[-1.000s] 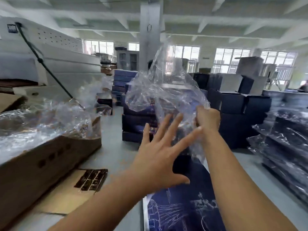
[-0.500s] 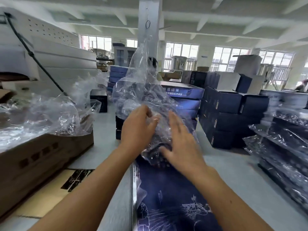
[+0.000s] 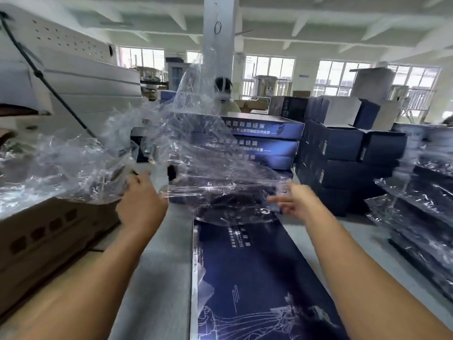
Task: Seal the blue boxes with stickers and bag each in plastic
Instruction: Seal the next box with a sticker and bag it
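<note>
A long dark blue box point(image 3: 257, 273) with white line art lies lengthwise in front of me. A clear plastic bag point(image 3: 208, 153) is stretched wide above its far end, its lower edge over the box top. My left hand point(image 3: 141, 203) grips the bag's left edge with curled fingers. My right hand point(image 3: 295, 200) holds the bag's right edge, fingers partly extended and blurred by motion. The bag's upper part billows up toward the pillar.
A brown carton point(image 3: 49, 239) heaped with loose clear bags point(image 3: 56, 168) stands at my left. Stacks of blue boxes point(image 3: 264, 141) rise ahead, darker boxes point(image 3: 343, 153) beyond, bagged boxes point(image 3: 416, 217) at the right. A person point(image 3: 224, 94) sits behind the stack by a white pillar point(image 3: 219, 28).
My hands were close together on the crumpled bag; they have moved apart to either side, spreading the bag's mouth wide over the box's far end.
</note>
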